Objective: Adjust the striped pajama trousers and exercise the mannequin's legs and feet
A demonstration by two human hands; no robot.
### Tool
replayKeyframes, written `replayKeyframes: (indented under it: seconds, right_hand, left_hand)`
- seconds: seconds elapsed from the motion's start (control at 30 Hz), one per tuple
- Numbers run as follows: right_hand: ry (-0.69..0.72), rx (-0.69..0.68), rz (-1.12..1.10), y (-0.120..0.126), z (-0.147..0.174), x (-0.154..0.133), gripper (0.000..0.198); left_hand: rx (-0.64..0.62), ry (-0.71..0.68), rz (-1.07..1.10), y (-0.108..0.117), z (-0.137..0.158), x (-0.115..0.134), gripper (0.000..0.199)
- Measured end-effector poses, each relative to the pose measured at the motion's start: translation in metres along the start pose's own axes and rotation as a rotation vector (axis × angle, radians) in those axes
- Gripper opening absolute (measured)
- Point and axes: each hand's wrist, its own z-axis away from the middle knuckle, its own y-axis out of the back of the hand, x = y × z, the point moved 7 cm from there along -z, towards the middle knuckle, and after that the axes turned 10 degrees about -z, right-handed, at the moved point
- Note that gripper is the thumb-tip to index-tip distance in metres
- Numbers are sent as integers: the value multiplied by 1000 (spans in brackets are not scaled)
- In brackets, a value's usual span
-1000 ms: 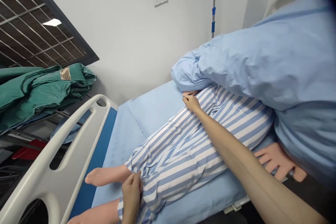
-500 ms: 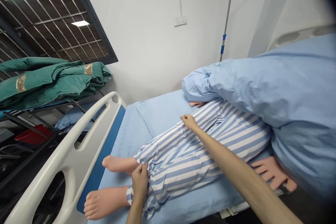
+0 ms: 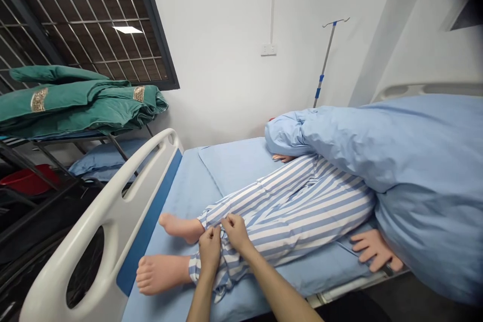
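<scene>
A nursing manikin lies on the bed in blue-and-white striped trousers (image 3: pixel 302 211), its bare feet (image 3: pixel 166 272) toward the footboard. My left hand (image 3: pixel 210 250) is closed in a pinch on the trouser fabric near the ankles. Right beside it my right hand (image 3: pixel 236 231) is also closed, fingertips on the fabric of the lower trouser legs. Bunched cloth hangs just below my hands. The manikin's hand (image 3: pixel 377 250) rests at the near bed edge; another hand (image 3: pixel 284 158) shows at the far side. Its upper body is hidden under a light blue quilt (image 3: pixel 377 146).
A white-and-blue footboard (image 3: pixel 113 196) rises at the left. Behind it, green folded bedding (image 3: pixel 83 105) lies on a rack, with a red basin (image 3: pixel 30 179) below. An IV pole (image 3: pixel 325 65) stands by the far wall. Light blue sheet (image 3: pixel 234 161) covers the mattress.
My right hand has moved from the knee area down the trousers to beside my left hand. My left hand stays near the ankles, still pinching fabric. The view has shifted slightly.
</scene>
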Motion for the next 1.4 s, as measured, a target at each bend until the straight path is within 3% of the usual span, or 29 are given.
replayKeyframes:
  seconds: [0.17,0.37,0.57,0.63,0.77,0.9,1.2,1.4]
  right_hand:
    - [18,-56,79,-6,-3,12,29]
    - [-6,27,4,-2,-5,12,34]
    - [-35,63,-123,4,-7,12,35]
    - [-39,85,-120,6,-7,14,36]
    - [-45,176,-81,12,-7,18,36]
    - [-58,159,-74,12,-6,18,37]
    - [-60,123,-88,13,-3,16,35]
    - [62,3,51,44,-4,-29,41]
  left_hand:
    - [-6,-25,8,0,0,2,29]
    - [87,-120,-174,12,8,29,31]
    - [58,-33,64,1,8,60,33]
    - [102,-46,115,-3,9,67,34]
    - [267,10,34,-5,14,49,34]
    - [158,-23,-88,-17,13,31,32]
    - [77,-18,-124,-20,9,35,32]
    - [84,-69,-179,-24,11,36,31]
